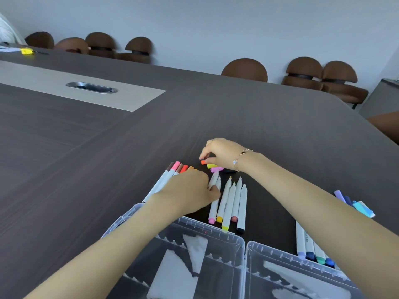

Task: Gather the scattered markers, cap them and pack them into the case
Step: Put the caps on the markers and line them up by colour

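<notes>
My right hand [222, 151] pinches an orange cap [203, 162] just above the dark table. Yellow and pink loose caps [214, 167] lie under it. My left hand [190, 192] grips a white uncapped marker [213, 180] at its upper end. Several uncapped white markers [234, 201] lie side by side to its right. Capped markers with pink, brown and orange caps [176, 167] fan out behind my left hand. The clear plastic case [245, 244] lies open at the near edge, with no markers visible in it. Blue and purple markers [311, 247] lie at the right.
More blue and purple markers [354, 203] lie beyond my right forearm. The dark table [86, 158] has a pale centre strip with a metal cable port [91, 87]. Brown chairs [245, 70] line the far edge. A yellow object [27, 50] sits far left.
</notes>
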`<state>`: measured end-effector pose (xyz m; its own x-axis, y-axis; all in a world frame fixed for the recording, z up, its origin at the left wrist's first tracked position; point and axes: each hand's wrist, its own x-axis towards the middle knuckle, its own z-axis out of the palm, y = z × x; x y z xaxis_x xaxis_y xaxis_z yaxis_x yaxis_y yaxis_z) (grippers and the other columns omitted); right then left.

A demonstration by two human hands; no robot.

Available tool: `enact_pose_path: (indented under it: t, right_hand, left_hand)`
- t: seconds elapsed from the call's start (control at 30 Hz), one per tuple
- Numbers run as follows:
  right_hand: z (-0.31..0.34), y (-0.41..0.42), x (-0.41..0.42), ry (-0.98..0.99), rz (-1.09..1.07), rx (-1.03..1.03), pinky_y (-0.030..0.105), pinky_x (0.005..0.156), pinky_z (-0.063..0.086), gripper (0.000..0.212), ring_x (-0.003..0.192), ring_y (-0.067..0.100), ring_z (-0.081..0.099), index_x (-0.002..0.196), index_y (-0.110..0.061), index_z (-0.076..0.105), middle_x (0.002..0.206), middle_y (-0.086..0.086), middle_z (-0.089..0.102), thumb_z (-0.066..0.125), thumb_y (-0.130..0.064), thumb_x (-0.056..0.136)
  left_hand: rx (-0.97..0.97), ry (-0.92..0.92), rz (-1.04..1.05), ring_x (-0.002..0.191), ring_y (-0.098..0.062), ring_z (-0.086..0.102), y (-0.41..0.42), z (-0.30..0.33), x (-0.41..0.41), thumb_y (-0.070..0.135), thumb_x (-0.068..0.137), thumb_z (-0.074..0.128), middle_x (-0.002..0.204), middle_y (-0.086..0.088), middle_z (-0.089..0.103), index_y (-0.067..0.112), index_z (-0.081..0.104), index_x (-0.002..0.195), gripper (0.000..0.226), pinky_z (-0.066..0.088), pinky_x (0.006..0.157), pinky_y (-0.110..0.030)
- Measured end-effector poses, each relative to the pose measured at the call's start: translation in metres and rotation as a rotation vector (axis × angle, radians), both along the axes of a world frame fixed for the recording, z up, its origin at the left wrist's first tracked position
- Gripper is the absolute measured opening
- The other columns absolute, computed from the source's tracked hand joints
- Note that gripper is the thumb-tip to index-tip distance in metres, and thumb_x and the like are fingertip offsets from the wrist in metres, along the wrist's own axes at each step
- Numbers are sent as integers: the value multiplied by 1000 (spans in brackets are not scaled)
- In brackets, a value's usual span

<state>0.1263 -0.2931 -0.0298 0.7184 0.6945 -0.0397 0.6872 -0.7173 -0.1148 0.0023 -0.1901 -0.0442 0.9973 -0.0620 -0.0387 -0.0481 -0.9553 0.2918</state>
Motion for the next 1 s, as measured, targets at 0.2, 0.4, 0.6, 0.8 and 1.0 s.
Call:
enact_pose_path:
  t: [0.2,0.4,0.6,0.8,1.0]
  right_hand:
    - [-2,3,3,57,-128,176,29,77,50,12,84,10,62,99,-15,66,96,1,69,58,-17,91]
    - [1,-9,-16,690,-461,812,20,52,31,21,55,11,34,109,-11,64,87,6,72,62,-19,89]
    - [3,-8,-30,792,-530,815,12,43,42,24,56,12,24,99,-3,70,89,8,73,65,-24,88]
    - [5,0,-38,748,-500,762,15,46,39,21,50,9,28,96,-4,66,80,4,74,65,-23,88]
    - [14,12,-37,618,-520,801,19,43,33,11,47,11,32,76,-6,57,72,12,62,59,-10,86]
  left_hand:
    - [-31,-55,87,47,-12,33,42,10,-17,36,94,42,56,-1,39,12,37,61,41,32,49,-21]
    - [-194,-57,46,51,-13,32,44,9,-29,33,93,45,64,-4,43,13,34,63,38,31,51,-22]
    - [-238,-81,28,53,-13,39,46,7,-29,33,94,46,60,-3,41,16,34,59,40,34,52,-21]
    - [-244,-86,18,49,-14,37,47,3,-27,35,94,47,58,1,42,16,35,60,40,32,48,-20]
    - [-349,-160,18,36,-3,46,32,-3,-19,24,94,51,49,6,35,17,35,54,44,31,39,-8]
